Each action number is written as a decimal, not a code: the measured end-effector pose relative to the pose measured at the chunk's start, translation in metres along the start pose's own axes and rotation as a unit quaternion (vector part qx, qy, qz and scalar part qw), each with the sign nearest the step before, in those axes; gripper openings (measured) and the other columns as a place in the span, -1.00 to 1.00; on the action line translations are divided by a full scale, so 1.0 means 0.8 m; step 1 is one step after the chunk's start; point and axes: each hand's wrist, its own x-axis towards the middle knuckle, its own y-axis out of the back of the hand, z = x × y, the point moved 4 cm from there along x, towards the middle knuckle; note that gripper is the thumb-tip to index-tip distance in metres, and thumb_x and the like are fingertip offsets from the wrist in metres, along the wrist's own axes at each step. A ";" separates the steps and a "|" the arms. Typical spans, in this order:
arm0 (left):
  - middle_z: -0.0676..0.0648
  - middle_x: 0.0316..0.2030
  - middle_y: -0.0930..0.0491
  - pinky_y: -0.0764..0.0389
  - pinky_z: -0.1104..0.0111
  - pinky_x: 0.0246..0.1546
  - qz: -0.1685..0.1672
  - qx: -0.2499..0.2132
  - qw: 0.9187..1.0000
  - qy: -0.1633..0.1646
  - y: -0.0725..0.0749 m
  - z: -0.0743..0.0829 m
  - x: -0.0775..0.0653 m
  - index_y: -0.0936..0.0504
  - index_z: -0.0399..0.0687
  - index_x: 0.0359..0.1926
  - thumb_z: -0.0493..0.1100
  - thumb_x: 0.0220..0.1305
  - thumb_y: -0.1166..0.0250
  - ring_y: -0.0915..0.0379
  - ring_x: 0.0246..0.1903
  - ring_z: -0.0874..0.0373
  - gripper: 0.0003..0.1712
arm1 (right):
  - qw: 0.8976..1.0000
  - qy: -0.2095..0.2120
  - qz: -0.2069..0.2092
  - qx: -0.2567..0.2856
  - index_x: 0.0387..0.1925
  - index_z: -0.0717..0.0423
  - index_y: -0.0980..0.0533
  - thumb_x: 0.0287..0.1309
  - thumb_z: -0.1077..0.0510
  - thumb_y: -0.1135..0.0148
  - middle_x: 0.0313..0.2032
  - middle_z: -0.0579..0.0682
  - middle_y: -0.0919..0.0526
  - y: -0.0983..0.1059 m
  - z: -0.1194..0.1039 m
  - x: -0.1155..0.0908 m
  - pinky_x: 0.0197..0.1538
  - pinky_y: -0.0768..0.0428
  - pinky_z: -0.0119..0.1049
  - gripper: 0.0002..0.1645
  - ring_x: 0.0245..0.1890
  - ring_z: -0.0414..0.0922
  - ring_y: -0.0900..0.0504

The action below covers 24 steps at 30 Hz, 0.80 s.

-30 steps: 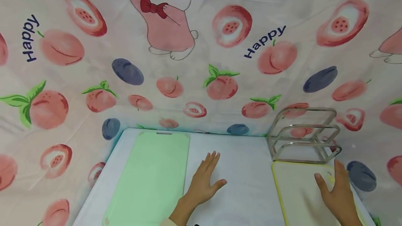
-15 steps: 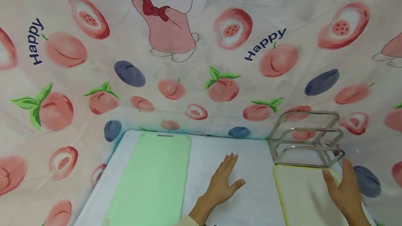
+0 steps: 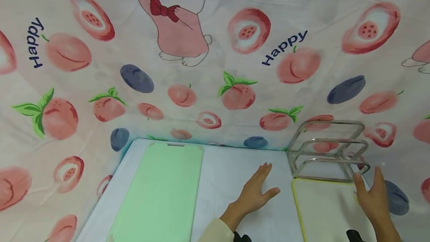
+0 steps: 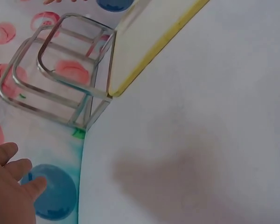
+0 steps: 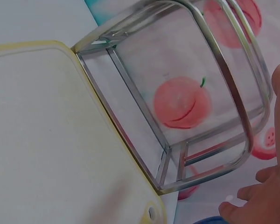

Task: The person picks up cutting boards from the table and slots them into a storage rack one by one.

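Note:
My left hand [image 3: 255, 195] hovers over the white tabletop between two boards, its fingers straight and thumb spread, holding nothing. My right hand [image 3: 374, 199] is above the right edge of a cream cutting board with a yellow rim [image 3: 326, 208], thumb and fingers apart, with nothing between them. Behind that board stands a metal wire rack [image 3: 327, 160] with three upright loops; no board stands in it. The right wrist view shows the right hand [image 5: 263, 196] beside the rack, apart from it. A light green cutting board [image 3: 161, 189] lies flat at the left.
The white table [image 3: 231, 167] bears both boards and the rack. A cloth [image 3: 201, 85] printed with peaches, plums and a rabbit rises behind the table and along its sides. In the right wrist view, a hole [image 5: 152, 213] shows in the cream board's corner.
My left hand has moved right, away from the green board toward the cream one. My right hand has shifted slightly right. Boards and rack keep their places on the table.

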 end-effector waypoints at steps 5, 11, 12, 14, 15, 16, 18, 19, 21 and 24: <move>-0.05 0.44 -0.07 -0.29 0.10 0.26 -0.021 0.004 0.999 0.033 -0.015 0.010 0.015 -0.02 0.03 0.49 0.24 0.36 -0.07 -0.04 0.38 -0.03 -0.16 | 1.000 -0.025 -0.005 0.005 0.42 0.33 0.44 0.44 -0.16 0.23 0.42 0.36 0.42 -0.002 0.003 0.009 0.39 0.31 0.13 -0.04 0.41 0.26 0.38; -0.04 0.43 -0.09 -0.25 0.19 0.29 -0.037 -0.015 0.998 0.050 -0.032 0.015 0.034 -0.06 0.01 0.49 0.22 0.39 -0.04 -0.04 0.38 0.04 -0.21 | 0.998 -0.056 -0.023 0.015 0.42 0.31 0.45 0.45 -0.20 0.31 0.42 0.35 0.43 -0.007 0.014 0.020 0.37 0.25 0.19 -0.06 0.39 0.31 0.34; -0.04 0.43 -0.10 -0.24 0.21 0.30 -0.039 -0.021 0.998 0.052 -0.034 0.014 0.037 -0.06 0.01 0.49 0.22 0.40 -0.03 -0.04 0.38 0.07 -0.22 | 0.998 -0.052 -0.025 0.018 0.42 0.30 0.45 0.46 -0.20 0.32 0.41 0.37 0.42 -0.007 0.016 0.022 0.36 0.23 0.24 -0.07 0.38 0.35 0.32; -0.03 0.43 -0.10 -0.21 0.25 0.31 -0.041 -0.031 0.997 0.057 -0.037 0.012 0.043 -0.06 0.02 0.49 0.21 0.41 -0.02 -0.02 0.38 0.11 -0.23 | 0.998 -0.047 -0.025 0.024 0.43 0.29 0.45 0.46 -0.20 0.33 0.41 0.37 0.42 -0.008 0.023 0.026 0.33 0.20 0.29 -0.08 0.37 0.39 0.29; -0.04 0.43 -0.11 -0.20 0.26 0.31 -0.042 -0.035 0.997 0.059 -0.039 0.011 0.046 -0.06 0.03 0.49 0.21 0.41 -0.02 -0.01 0.38 0.13 -0.23 | 0.998 -0.043 -0.024 0.029 0.43 0.28 0.45 0.45 -0.21 0.33 0.41 0.37 0.42 -0.008 0.026 0.029 0.31 0.19 0.32 -0.08 0.36 0.41 0.28; -0.04 0.43 -0.11 -0.20 0.27 0.31 -0.044 -0.038 0.996 0.060 -0.041 0.010 0.049 -0.06 0.04 0.49 0.21 0.41 -0.02 -0.01 0.39 0.15 -0.23 | 0.998 -0.039 -0.023 0.032 0.44 0.26 0.45 0.45 -0.22 0.34 0.42 0.36 0.43 -0.009 0.028 0.031 0.30 0.18 0.34 -0.07 0.35 0.42 0.27; -0.05 0.42 -0.12 -0.19 0.27 0.32 -0.048 -0.041 0.996 0.064 -0.044 0.008 0.054 -0.06 0.04 0.49 0.22 0.40 -0.02 0.00 0.39 0.16 -0.23 | 0.998 -0.039 -0.011 0.039 0.44 0.24 0.44 0.42 -0.27 0.33 0.42 0.36 0.41 -0.012 0.038 0.037 0.26 0.14 0.39 -0.04 0.35 0.44 0.25; -0.05 0.42 -0.12 -0.18 0.27 0.32 -0.050 -0.042 0.996 0.065 -0.046 0.007 0.056 -0.06 0.04 0.49 0.22 0.40 -0.02 0.00 0.39 0.16 -0.23 | 0.998 -0.044 -0.008 0.044 0.45 0.22 0.43 0.41 -0.30 0.33 0.43 0.34 0.41 -0.014 0.040 0.039 0.26 0.14 0.39 -0.03 0.35 0.42 0.25; -0.04 0.42 -0.12 -0.18 0.26 0.32 -0.053 -0.043 0.995 0.070 -0.050 0.006 0.060 -0.05 0.06 0.49 0.23 0.39 -0.02 0.01 0.39 0.17 -0.22 | 0.997 -0.053 -0.007 0.053 0.46 0.18 0.44 0.39 -0.32 0.33 0.43 0.31 0.41 -0.016 0.043 0.041 0.26 0.14 0.38 -0.02 0.36 0.40 0.25; -0.02 0.42 -0.12 -0.18 0.26 0.32 -0.054 -0.045 0.994 0.078 -0.054 0.008 0.067 -0.05 0.09 0.49 0.25 0.38 -0.03 0.01 0.39 0.18 -0.21 | 0.997 -0.054 -0.014 0.057 0.45 0.21 0.46 0.42 -0.27 0.34 0.43 0.33 0.42 -0.014 0.035 0.039 0.28 0.15 0.36 -0.05 0.36 0.41 0.24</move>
